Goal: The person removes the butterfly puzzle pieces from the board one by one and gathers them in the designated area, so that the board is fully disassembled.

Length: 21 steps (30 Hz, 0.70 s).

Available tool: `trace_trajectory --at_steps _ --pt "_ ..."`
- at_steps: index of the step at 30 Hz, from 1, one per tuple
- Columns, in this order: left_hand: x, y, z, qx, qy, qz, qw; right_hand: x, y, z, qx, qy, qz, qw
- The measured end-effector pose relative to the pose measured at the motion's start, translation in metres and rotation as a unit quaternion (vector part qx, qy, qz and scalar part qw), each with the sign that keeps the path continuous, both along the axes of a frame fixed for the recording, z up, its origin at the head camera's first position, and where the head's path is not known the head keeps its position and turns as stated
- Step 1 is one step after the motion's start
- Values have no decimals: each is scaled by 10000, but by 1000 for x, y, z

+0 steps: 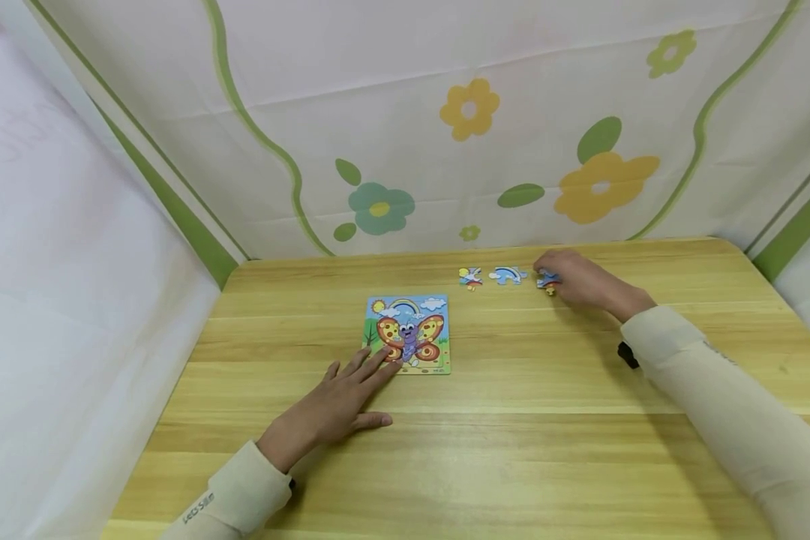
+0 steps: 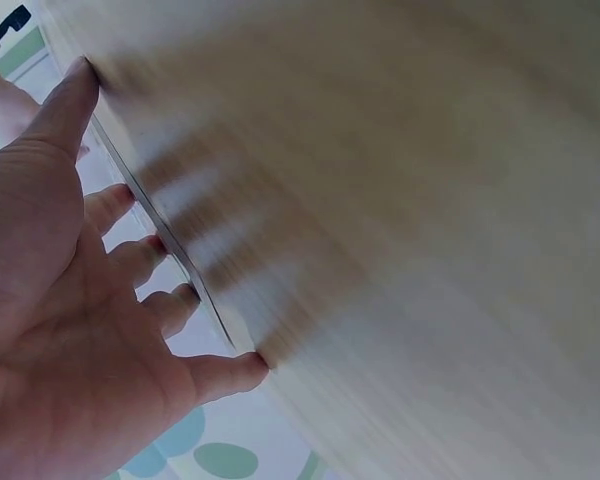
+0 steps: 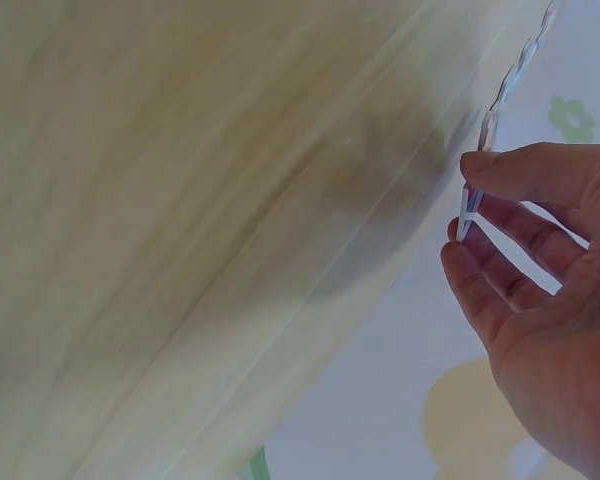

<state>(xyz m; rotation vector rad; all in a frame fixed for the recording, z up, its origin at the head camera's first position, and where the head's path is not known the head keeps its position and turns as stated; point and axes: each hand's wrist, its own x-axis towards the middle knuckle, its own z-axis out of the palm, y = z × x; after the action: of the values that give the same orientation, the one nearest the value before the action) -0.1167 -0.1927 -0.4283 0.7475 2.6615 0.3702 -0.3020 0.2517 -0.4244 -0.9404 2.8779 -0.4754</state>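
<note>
A square jigsaw puzzle [image 1: 436, 300] with a butterfly picture lies flat on the wooden table. My left hand [image 1: 340, 397] rests its fingertips on the lower left part of it, and the thumb lies spread on the table. In the left wrist view the fingers of the left hand [image 2: 100, 300] are stretched out along the puzzle's thin edge. Towards the back right, my right hand [image 1: 577, 281] pinches a blue puzzle piece [image 1: 548, 280] between thumb and fingers. The right wrist view shows this piece [image 3: 468, 212] edge-on, tilted up in the grip.
Two loose puzzle pieces lie left of the right hand: a rainbow piece [image 1: 509, 274] and a piece with yellow and red parts [image 1: 470, 277]. A white cloth [image 1: 378, 112] with printed flowers hangs behind the table [image 1: 513, 465], with white cloth at the sides too.
</note>
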Motion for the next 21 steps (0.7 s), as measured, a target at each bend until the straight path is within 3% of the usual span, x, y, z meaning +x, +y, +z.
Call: trace_trajectory --at_steps 21 --pt "-1 0 -1 -92 30 -25 10000 -15 8 -2 -44 -154 -72 9998"
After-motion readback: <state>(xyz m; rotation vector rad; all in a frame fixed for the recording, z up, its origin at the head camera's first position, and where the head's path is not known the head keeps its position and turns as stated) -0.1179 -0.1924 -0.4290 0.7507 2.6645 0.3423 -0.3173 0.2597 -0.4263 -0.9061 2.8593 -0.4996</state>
